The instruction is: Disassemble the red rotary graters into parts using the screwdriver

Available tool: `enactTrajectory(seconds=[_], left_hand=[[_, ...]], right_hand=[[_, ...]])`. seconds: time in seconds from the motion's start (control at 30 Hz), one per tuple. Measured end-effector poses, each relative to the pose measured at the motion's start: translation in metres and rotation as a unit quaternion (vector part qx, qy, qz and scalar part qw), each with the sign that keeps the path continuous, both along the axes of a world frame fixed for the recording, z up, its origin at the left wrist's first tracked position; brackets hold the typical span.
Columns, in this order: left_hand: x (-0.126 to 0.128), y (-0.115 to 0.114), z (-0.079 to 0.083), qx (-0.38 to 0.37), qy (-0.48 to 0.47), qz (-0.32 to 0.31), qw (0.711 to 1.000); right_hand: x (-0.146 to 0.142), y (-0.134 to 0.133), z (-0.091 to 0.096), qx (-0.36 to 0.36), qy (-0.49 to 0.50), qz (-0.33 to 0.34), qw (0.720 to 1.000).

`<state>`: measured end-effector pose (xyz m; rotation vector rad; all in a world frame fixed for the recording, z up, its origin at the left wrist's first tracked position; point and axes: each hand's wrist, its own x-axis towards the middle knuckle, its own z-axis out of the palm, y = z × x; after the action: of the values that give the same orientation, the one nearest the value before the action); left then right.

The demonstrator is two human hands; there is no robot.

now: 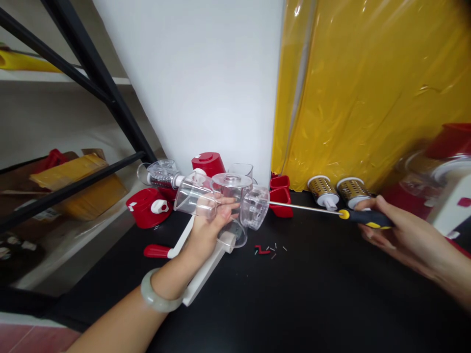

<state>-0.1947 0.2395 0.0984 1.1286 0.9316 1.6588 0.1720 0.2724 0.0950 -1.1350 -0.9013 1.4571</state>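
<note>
My left hand (208, 228), with a pale bangle on the wrist, is closed around the clear plastic housing (254, 208) of a rotary grater, held above the black table. To the right, my right hand (408, 235) grips a screwdriver (368, 218) by its black and yellow handle. The long metal shaft points left and its tip meets the right-hand opening of the housing; whether it touches a screw is hidden. Below lie a small red plastic part (262, 250) and several loose screws (274, 249). A white arm (204, 277) extends under my left forearm.
At left sit a red base (147, 208) and a crank with a red grip (157, 251). Red trays (281, 196) and grater drums (323, 189) stand along the back. A blurred red and white grater (454, 191) is at far right. Black-framed shelving (128, 122) borders the left.
</note>
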Motion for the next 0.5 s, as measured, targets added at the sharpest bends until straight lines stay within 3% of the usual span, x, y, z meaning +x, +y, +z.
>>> enactTrajectory(seconds=[0.1, 0.3, 0.5], left_hand=[[0.0002, -0.0002, 0.0002, -0.002, -0.005, 0.002, 1.0], [0.0012, -0.0008, -0.001, -0.002, 0.002, -0.001, 1.0], [0.0005, 0.0, -0.0028, 0.009, -0.006, -0.009, 1.0]], right_hand=[[-0.0027, -0.003, 0.0044, 0.058, 0.04, -0.042, 0.997], [0.0006, -0.0077, 0.0103, 0.075, 0.139, -0.046, 0.986], [0.0024, -0.0017, 0.0019, -0.019, 0.025, 0.009, 0.999]])
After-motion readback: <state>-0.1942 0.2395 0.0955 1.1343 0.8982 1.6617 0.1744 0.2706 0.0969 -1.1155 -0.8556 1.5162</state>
